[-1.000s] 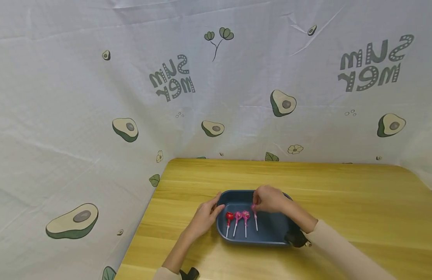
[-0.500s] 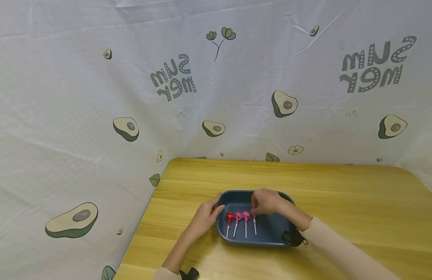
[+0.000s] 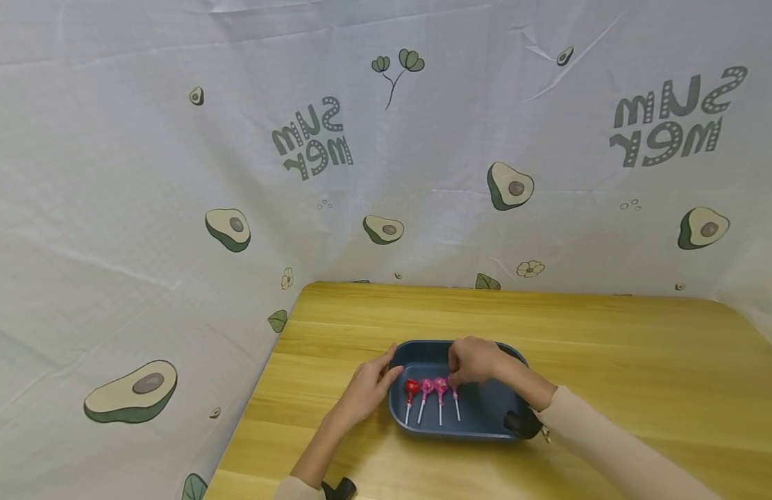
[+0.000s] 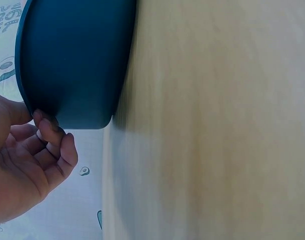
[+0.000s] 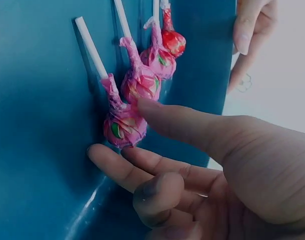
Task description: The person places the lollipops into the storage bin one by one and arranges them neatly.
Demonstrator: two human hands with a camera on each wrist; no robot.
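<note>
A dark blue tray [image 3: 492, 410] with rounded ends holds several lollipops side by side, sticks toward the person. The leftmost lollipop [image 3: 412, 387] has a red wrapper; the two beside it, a pink lollipop [image 3: 426, 386] and another pink lollipop [image 3: 441, 385], lie close together. My left hand [image 3: 364, 386] grips the tray's left end, its thumb and fingers on either side of the rim in the left wrist view. With thumb and fingertips, my right hand [image 3: 475, 361] pinches the wrapped head of the rightmost pink lollipop [image 5: 123, 127], whose head is largely hidden in the head view.
The tray stands on a yellowish wooden table [image 3: 611, 361]. Behind and to the left hangs a white cloth [image 3: 436, 139] printed with avocados and lettering. A black wrist device [image 3: 522, 422] on the right arm overlaps the tray's right end.
The right hand has brought the rightmost pink lollipop slightly left and toward the person, nearer the other lollipops, then stayed about still. The left hand keeps its place on the tray.
</note>
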